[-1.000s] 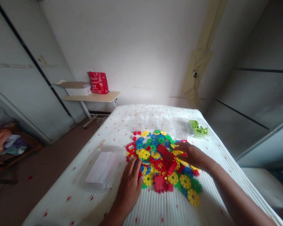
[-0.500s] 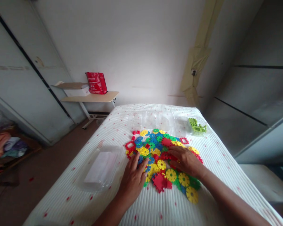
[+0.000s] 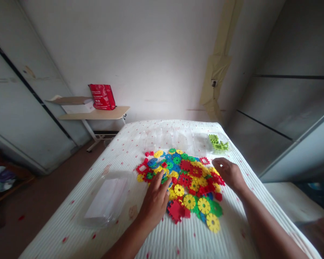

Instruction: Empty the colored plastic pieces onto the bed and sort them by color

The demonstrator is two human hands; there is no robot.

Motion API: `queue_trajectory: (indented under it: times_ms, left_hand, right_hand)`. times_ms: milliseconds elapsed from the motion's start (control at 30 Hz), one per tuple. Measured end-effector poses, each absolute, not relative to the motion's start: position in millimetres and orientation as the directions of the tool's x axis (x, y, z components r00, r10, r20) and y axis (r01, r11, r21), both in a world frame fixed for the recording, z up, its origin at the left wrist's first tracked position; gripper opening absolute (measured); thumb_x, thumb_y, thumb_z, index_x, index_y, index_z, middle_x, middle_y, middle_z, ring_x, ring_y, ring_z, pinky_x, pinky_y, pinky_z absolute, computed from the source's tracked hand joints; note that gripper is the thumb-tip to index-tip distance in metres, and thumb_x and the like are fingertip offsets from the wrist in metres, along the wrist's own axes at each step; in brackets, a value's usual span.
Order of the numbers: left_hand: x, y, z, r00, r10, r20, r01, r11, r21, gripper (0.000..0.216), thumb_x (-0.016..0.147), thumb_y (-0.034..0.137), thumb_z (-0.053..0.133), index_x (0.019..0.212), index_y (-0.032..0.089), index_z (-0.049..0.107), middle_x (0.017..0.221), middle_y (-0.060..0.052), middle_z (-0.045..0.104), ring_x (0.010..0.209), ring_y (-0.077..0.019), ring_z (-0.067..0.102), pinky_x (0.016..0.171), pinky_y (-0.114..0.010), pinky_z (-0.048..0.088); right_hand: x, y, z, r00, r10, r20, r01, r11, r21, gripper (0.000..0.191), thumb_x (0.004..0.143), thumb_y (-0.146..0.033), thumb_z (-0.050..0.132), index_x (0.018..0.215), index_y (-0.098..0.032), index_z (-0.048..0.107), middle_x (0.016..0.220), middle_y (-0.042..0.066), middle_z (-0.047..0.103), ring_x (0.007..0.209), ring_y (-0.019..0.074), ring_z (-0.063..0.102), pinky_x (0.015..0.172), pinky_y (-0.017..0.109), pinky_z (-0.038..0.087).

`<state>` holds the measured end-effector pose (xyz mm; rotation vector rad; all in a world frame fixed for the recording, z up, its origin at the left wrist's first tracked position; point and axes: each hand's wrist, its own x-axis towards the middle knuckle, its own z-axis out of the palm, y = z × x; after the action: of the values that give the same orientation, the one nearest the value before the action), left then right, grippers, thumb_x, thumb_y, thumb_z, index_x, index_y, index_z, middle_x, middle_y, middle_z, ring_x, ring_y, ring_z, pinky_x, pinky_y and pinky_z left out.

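Note:
A heap of flat plastic building pieces (image 3: pixel 190 169) in red, yellow, blue and green lies on the bed-like surface: notched discs, squares and small red cubes. My left hand (image 3: pixel 156 199) rests at the heap's near left side, fingers spread and tips touching the pieces. Just beyond the heap's right edge, my right hand (image 3: pixel 229 174) is raised, its thumb and fingers curled together in a pinch. What it holds, if anything, I cannot make out. Light green pieces (image 3: pixel 218 144) lie in a clear plastic tray (image 3: pixel 201 142) beyond the heap.
A clear plastic lid or tray (image 3: pixel 81 219) with a white paper (image 3: pixel 106 198) lies to the left. More clear trays (image 3: pixel 164 138) stand behind the heap. A side table (image 3: pixel 108 113) holds a red bag (image 3: pixel 102 97) and a white box (image 3: pixel 78 107). Grey cabinets stand on the right.
My right hand has lifted off the heap and moved right and away, its fingers now curled. My left hand stays at the heap's left side. The view has shifted slightly.

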<state>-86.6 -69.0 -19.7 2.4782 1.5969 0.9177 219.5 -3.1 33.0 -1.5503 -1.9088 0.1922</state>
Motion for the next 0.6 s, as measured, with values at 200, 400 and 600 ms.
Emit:
queue_trajectory:
  times_ms: [200, 400, 600]
  left_hand:
    - [-99.7, -61.8, -21.2, 0.149, 0.779, 0.609, 0.843, -0.422, 0.334, 0.036, 0.085, 0.014, 0.040, 0.115, 0.020, 0.060, 0.131, -0.010, 0.049, 0.122, -0.0250, 0.044, 0.102, -0.044, 0.039]
    - [-107.2, -63.0, -18.9, 0.095, 0.747, 0.658, 0.853, -0.402, 0.334, 0.030, 0.085, 0.013, 0.040, 0.099, 0.022, 0.065, 0.111, -0.007, 0.061, 0.103, -0.0218, 0.056, 0.090, -0.041, 0.045]
    - [-105.4, -64.8, -17.0, 0.098, 0.760, 0.643, 0.863, -0.387, 0.325, 0.029, 0.084, 0.011, 0.040, 0.094, 0.020, 0.065, 0.107, -0.007, 0.062, 0.099, -0.0216, 0.057, 0.086, -0.040, 0.045]
  right_hand:
    - [238.8, 2.9, 12.8, 0.003, 0.942, 0.335, 0.890, 0.150, -0.430, 0.028, 0.079, -0.025, 0.042, 0.091, -0.022, 0.067, 0.092, 0.006, 0.071, 0.075, 0.0188, 0.066, 0.070, 0.030, 0.050]
    - [237.7, 3.3, 7.3, 0.067, 0.977, 0.203, 0.965, -0.012, -0.262, 0.026, 0.079, -0.023, 0.044, 0.090, -0.022, 0.068, 0.092, 0.006, 0.069, 0.076, 0.0180, 0.065, 0.065, 0.025, 0.046]
    - [237.4, 4.7, 10.9, 0.042, 0.991, 0.126, 0.973, -0.012, -0.231, 0.027, 0.083, -0.025, 0.041, 0.084, -0.021, 0.068, 0.085, 0.007, 0.069, 0.073, 0.0171, 0.065, 0.062, 0.023, 0.043]
